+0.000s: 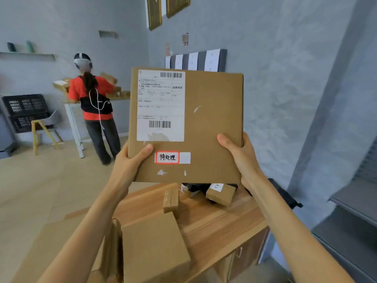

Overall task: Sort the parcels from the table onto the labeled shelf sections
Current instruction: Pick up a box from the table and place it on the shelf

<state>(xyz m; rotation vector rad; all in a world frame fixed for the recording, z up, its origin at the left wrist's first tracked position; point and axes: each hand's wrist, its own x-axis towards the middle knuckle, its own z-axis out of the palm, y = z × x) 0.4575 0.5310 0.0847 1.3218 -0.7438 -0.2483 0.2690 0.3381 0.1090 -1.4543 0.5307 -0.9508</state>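
I hold a large flat cardboard parcel (212,123) upright in front of me, above the table. It carries a white shipping label with barcodes and a small red-framed sticker with handwritten characters. My left hand (130,162) grips its lower left edge, thumb on the front. My right hand (238,152) grips its lower right edge the same way. Below, on the wooden table (220,223), lie more parcels: a small narrow box (171,201), a small labelled box (221,194) and a bigger box (155,248) near me.
Grey shelves (350,219) stand at the right edge. A large carton (55,248) lies at the lower left. Across the room a person in a red shirt (91,103) stands at another table with boxes. A chair (46,127) and black crates (24,111) sit at the left wall.
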